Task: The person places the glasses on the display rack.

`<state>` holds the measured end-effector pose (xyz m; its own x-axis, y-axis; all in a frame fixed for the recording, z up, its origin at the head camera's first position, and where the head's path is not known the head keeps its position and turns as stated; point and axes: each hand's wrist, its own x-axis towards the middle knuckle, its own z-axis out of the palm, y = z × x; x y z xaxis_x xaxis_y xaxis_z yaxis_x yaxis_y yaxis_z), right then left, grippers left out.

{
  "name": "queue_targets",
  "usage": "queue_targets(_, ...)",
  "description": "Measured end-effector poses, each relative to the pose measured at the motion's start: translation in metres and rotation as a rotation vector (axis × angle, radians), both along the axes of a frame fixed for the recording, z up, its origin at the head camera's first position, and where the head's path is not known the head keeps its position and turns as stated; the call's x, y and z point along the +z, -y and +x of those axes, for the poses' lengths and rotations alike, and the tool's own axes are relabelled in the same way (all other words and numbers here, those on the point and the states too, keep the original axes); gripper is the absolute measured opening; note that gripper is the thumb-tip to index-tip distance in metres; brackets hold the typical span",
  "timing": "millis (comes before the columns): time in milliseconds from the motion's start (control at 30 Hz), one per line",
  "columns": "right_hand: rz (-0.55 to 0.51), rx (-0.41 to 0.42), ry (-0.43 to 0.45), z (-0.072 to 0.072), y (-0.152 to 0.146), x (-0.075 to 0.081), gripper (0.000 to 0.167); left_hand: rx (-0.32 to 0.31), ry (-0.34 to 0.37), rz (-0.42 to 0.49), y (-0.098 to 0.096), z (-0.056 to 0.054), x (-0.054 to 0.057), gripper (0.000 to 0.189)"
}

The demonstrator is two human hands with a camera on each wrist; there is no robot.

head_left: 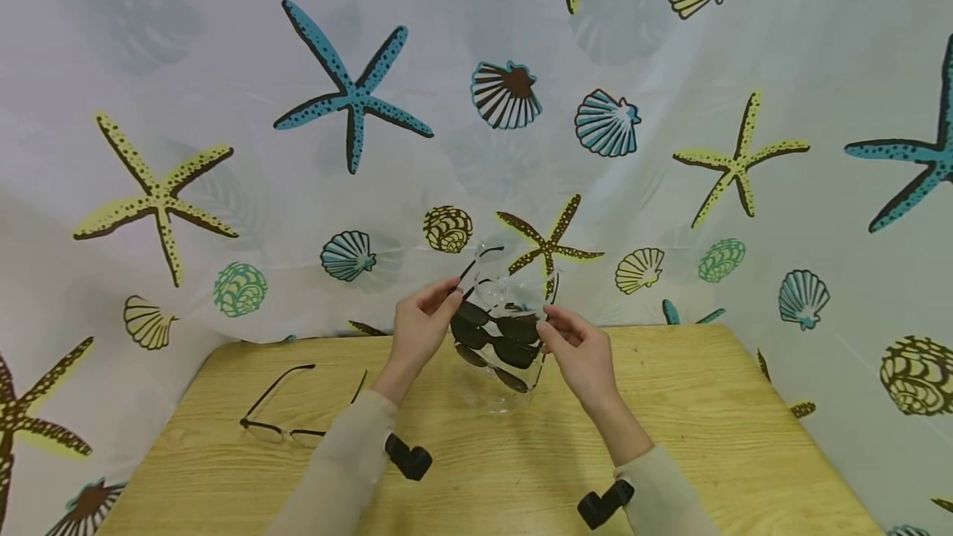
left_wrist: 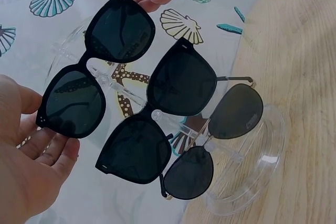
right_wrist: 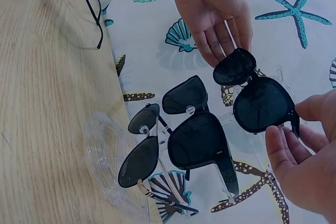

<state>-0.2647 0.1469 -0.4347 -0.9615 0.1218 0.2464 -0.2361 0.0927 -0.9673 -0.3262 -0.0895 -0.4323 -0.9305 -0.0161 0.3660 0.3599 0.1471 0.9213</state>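
A pair of black sunglasses (left_wrist: 121,30) is at the top of a clear display stand (left_wrist: 270,158). My left hand (head_left: 419,327) pinches one end of its frame at the hinge, and my right hand (head_left: 584,356) grips the other end. Below it on the stand sits a second pair of black sunglasses (left_wrist: 181,80) with larger lenses. Lowest hang the thin metal-framed sunglasses (left_wrist: 236,111). In the right wrist view, the top pair's lenses (right_wrist: 262,106) lie between the fingers of both hands.
Black-framed eyeglasses (head_left: 244,422) lie with temples unfolded on the wooden table (head_left: 692,412), left of the stand and partly behind my left sleeve. A white cloth (head_left: 439,164) printed with starfish and shells hangs behind the table and along its sides.
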Motion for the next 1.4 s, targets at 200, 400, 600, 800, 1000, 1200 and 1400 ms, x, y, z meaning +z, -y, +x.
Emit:
queue_targets(200,0.003,-0.01,0.006,-0.003,0.002,-0.002,0.034,0.016,0.014,-0.05,0.0,-0.004,0.0,0.035)
queue_targets(400,-0.001,-0.011,0.009,-0.006,0.004,-0.003,0.034,0.018,0.017,-0.065,0.0,-0.007,-0.001,0.035)
queue_targets(600,0.012,0.001,-0.004,-0.008,0.004,-0.006,0.035,0.003,0.019,-0.056,0.001,-0.01,-0.003,0.036)
queue_targets(800,0.019,0.0,0.003,-0.01,0.004,-0.008,0.036,0.006,0.034,-0.064,0.0,-0.011,-0.004,0.036)
queue_targets(1000,0.033,-0.007,0.003,-0.011,0.004,-0.009,0.035,0.02,0.036,-0.084,-0.001,-0.012,-0.004,0.036)
queue_targets(1200,0.045,-0.015,0.003,-0.014,0.004,-0.007,0.034,0.024,0.048,-0.094,-0.002,-0.013,-0.004,0.037)
queue_targets(1400,0.051,-0.018,0.007,-0.016,0.004,-0.007,0.034,0.026,0.062,-0.098,-0.002,-0.013,-0.004,0.037)
